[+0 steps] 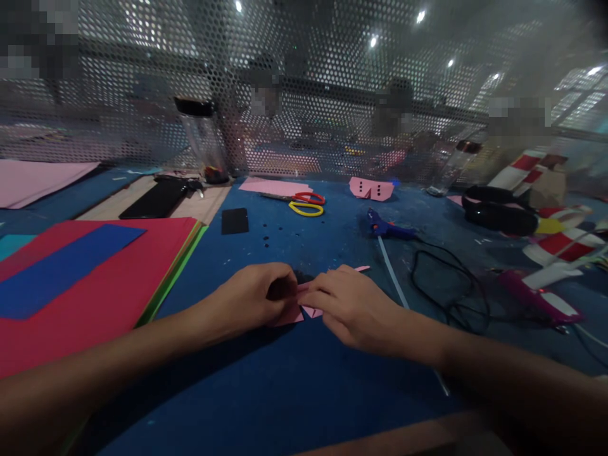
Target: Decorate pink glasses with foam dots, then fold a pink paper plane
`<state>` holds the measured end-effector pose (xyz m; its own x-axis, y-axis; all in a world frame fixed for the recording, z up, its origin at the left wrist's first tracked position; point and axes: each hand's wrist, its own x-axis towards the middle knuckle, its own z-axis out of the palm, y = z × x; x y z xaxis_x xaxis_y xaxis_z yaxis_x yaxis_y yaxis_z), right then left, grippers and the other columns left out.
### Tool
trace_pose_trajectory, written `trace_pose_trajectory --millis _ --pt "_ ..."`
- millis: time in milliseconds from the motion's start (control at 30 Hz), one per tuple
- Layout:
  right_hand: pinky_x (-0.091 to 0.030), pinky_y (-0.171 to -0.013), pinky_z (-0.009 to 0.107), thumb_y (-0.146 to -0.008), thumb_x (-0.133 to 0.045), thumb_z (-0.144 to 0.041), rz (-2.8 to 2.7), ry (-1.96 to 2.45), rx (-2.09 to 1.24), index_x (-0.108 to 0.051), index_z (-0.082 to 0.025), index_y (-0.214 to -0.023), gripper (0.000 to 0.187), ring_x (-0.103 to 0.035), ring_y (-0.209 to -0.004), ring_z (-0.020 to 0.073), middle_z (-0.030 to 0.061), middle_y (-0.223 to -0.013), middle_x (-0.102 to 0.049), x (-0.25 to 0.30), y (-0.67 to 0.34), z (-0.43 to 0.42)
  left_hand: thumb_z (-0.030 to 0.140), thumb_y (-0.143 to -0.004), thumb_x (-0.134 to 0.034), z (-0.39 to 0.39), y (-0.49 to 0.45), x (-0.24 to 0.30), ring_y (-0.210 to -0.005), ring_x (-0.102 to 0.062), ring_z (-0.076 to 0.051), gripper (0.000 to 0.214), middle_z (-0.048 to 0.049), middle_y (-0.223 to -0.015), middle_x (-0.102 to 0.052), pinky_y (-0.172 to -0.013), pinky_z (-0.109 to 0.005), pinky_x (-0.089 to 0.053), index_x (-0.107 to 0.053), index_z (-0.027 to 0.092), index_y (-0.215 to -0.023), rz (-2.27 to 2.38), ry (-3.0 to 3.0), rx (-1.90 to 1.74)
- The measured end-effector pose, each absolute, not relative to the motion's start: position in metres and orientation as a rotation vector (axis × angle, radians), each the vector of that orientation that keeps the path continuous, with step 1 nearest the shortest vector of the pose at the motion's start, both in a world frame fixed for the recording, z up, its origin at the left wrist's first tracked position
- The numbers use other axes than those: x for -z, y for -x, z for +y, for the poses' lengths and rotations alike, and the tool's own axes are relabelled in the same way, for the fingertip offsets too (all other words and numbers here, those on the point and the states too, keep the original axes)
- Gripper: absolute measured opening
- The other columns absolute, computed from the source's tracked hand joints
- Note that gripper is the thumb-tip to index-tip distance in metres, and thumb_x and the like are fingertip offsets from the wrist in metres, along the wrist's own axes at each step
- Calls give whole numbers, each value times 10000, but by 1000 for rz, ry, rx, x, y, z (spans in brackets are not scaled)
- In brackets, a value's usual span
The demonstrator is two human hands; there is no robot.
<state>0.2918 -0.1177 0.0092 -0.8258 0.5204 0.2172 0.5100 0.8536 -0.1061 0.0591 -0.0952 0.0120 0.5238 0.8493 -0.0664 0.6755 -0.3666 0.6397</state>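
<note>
A cut piece of pink paper (289,316) lies low over the blue tabletop, mostly covered by my fingers. My left hand (259,294) curls round its left side, thumb and fingers closed on it. From the right, my right hand (354,304) presses its fingertips on the middle of the same piece. A thin pink tip pokes out beyond the right hand's knuckles. Ahead of both hands lie scissors (307,204) with red and yellow handles and a small black paper square (234,221).
Stacked coloured paper (118,266) with a blue strip fills the left, near a black phone (154,199). A blue glue gun (389,228), its glue stick (393,273) and black cable (456,304) lie right. Behind are a dotted pink cutout (371,189), a clear jar (202,136) and a perforated screen (304,114).
</note>
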Motion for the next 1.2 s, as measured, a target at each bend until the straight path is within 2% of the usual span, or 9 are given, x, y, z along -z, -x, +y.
trace_pose_trajectory --millis 500,700,1200 --pt "-404 -848 377 -951 -465 -80 -2796 785 -101 -629 -172 -1145 270 -558 -1008 226 114 -1095 -637 -10 -291 -118 224 -803 -605 -95 -58 -11 -683 -600 -138 122 19 -787 -690 -598 -233 -405 -671 195 -902 1225 -2169 -363" --pt "-397 -830 372 -945 -466 -76 -2805 770 -78 -627 -177 -1128 264 -552 -988 223 115 -1093 -635 -10 -292 -120 314 -834 -635 -96 -59 -11 -647 -569 -131 134 18 -756 -679 -573 -234 -385 -662 188 -874 1227 -2152 -377" --pt "-421 -847 370 -964 -453 -87 -2827 761 -92 -638 -163 -1050 217 -566 -1011 221 111 -1074 -648 -12 -294 -119 194 -791 -603 -95 -57 -8 -683 -599 -137 137 28 -786 -688 -599 -232 -409 -681 207 -903 1233 -2176 -380"
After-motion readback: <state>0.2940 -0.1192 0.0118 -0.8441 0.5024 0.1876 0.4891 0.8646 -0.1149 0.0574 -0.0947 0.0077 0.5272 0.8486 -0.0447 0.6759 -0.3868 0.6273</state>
